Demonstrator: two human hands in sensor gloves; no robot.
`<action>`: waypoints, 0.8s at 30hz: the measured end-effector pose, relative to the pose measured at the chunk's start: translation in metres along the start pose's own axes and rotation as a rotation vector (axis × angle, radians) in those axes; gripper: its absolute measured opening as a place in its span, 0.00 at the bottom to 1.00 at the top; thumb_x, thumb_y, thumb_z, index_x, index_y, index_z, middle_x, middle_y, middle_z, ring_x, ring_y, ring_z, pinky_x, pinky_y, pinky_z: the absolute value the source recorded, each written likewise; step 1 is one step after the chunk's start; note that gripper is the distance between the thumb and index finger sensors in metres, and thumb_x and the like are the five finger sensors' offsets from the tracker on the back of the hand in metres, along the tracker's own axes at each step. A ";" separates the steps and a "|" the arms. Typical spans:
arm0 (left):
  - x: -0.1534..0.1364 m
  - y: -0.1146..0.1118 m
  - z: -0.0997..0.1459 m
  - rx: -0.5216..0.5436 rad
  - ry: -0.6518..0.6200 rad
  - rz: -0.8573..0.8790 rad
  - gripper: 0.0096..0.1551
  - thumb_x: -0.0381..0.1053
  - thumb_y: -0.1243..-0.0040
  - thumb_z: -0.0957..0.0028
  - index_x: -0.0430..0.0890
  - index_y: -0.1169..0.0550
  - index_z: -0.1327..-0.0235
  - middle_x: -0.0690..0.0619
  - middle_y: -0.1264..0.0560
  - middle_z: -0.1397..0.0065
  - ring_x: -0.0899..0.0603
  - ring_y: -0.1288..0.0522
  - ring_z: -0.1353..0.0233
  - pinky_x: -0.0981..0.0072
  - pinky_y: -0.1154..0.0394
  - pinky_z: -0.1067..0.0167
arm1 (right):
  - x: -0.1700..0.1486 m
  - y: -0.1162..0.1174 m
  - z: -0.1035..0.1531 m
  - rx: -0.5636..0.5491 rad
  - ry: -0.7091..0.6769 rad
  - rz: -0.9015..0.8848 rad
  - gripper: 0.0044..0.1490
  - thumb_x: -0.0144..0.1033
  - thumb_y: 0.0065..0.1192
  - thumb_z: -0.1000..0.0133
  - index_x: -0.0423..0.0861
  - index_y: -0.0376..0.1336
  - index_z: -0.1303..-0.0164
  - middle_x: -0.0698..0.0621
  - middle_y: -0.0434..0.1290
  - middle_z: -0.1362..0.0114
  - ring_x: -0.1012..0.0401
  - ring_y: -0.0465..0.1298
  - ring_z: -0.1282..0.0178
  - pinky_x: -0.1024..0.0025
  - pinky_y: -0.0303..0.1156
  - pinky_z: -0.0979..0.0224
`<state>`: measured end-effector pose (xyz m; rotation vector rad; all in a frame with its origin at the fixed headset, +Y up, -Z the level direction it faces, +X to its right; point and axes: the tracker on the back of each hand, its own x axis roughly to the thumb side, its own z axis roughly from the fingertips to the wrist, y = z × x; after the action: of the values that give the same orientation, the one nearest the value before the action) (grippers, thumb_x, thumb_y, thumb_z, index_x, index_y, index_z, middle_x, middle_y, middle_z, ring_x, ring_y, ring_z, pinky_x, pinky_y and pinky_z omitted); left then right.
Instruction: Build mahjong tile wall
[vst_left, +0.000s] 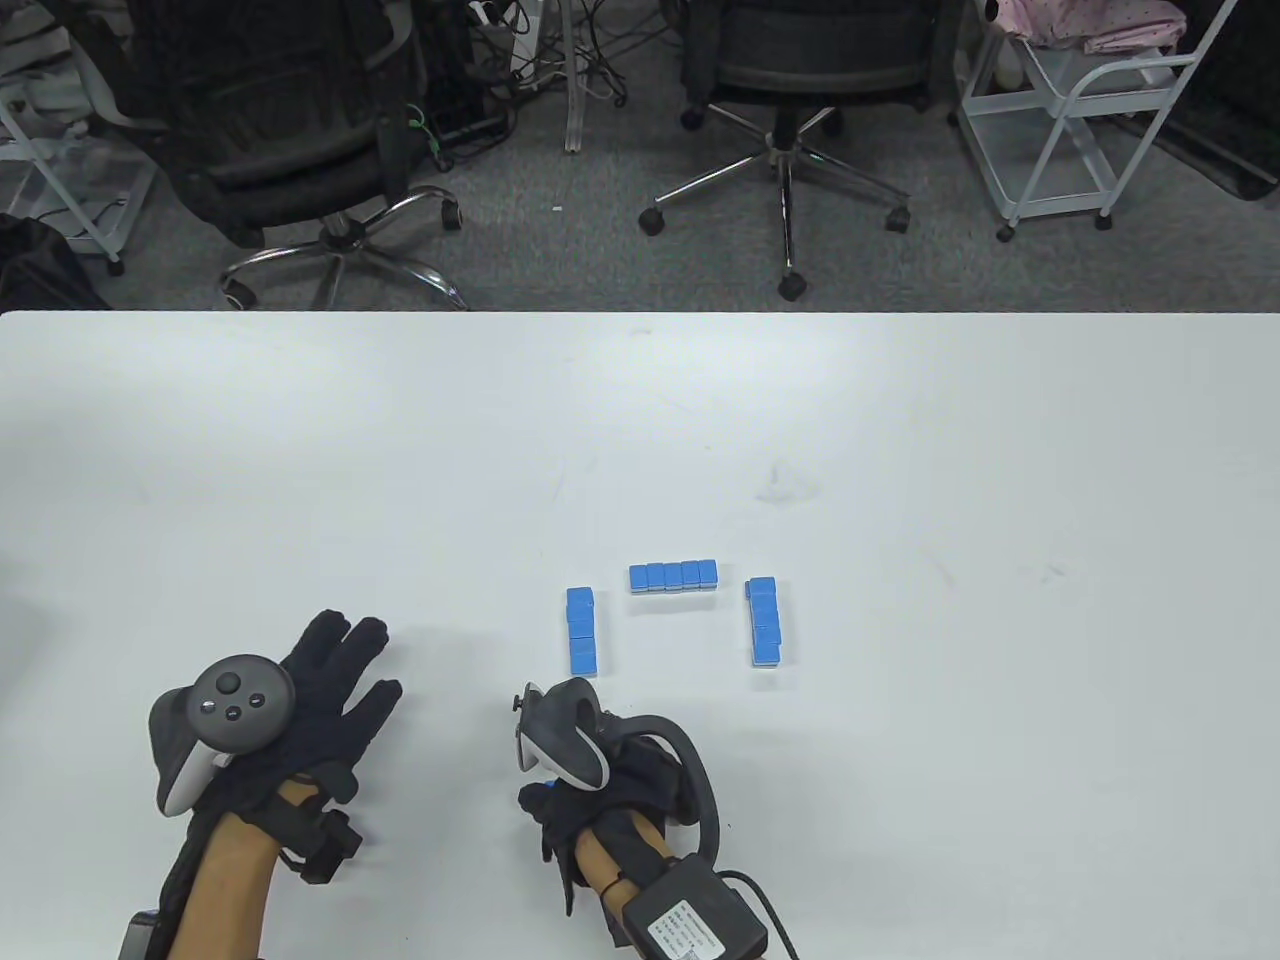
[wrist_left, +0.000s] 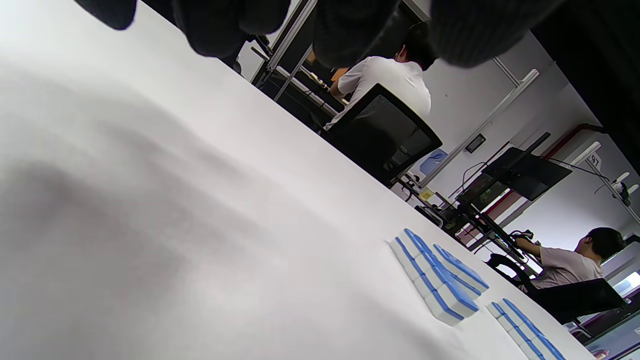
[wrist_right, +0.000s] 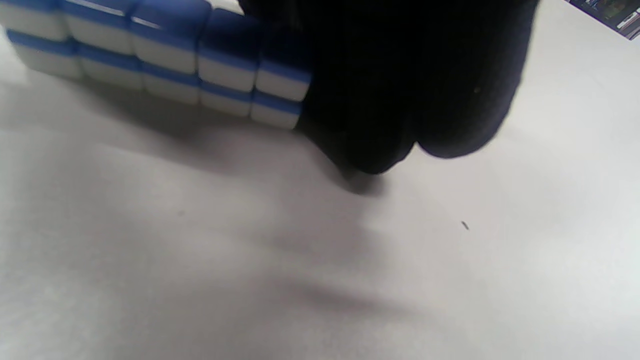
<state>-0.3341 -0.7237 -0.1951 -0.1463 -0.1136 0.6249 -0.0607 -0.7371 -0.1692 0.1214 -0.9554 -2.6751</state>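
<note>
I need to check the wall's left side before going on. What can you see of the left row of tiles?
The left row of tiles runs away from the person, two layers high in the right wrist view. Each tile is blue-backed over a white body, looking like smooth plastic. The right hand is at its near end; contact is unclear.

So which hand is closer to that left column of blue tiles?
The right hand: it sits just below the left column of tiles, fingers beside its near end. The left hand lies flat on the table, well off to the left.
</note>
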 end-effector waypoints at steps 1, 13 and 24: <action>0.000 0.000 0.000 -0.001 0.001 -0.001 0.43 0.68 0.50 0.48 0.55 0.39 0.19 0.43 0.54 0.15 0.31 0.47 0.18 0.27 0.48 0.25 | -0.001 -0.001 0.000 -0.001 0.001 0.003 0.67 0.83 0.38 0.65 0.44 0.45 0.26 0.37 0.70 0.31 0.43 0.79 0.39 0.46 0.78 0.42; 0.000 -0.001 0.000 -0.018 0.014 0.003 0.43 0.68 0.50 0.47 0.55 0.39 0.19 0.43 0.54 0.15 0.30 0.47 0.18 0.27 0.48 0.25 | 0.012 0.004 0.007 -0.058 0.054 0.101 0.68 0.84 0.39 0.62 0.41 0.45 0.27 0.34 0.70 0.32 0.41 0.80 0.41 0.45 0.78 0.42; 0.000 -0.002 0.000 -0.029 0.029 0.008 0.42 0.68 0.50 0.47 0.54 0.39 0.19 0.43 0.54 0.15 0.30 0.47 0.18 0.27 0.48 0.25 | 0.005 0.013 0.003 -0.172 0.098 0.210 0.63 0.84 0.35 0.62 0.44 0.48 0.31 0.34 0.69 0.31 0.43 0.81 0.43 0.47 0.78 0.43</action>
<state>-0.3336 -0.7252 -0.1945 -0.1834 -0.0943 0.6287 -0.0626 -0.7461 -0.1584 0.1075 -0.6655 -2.5175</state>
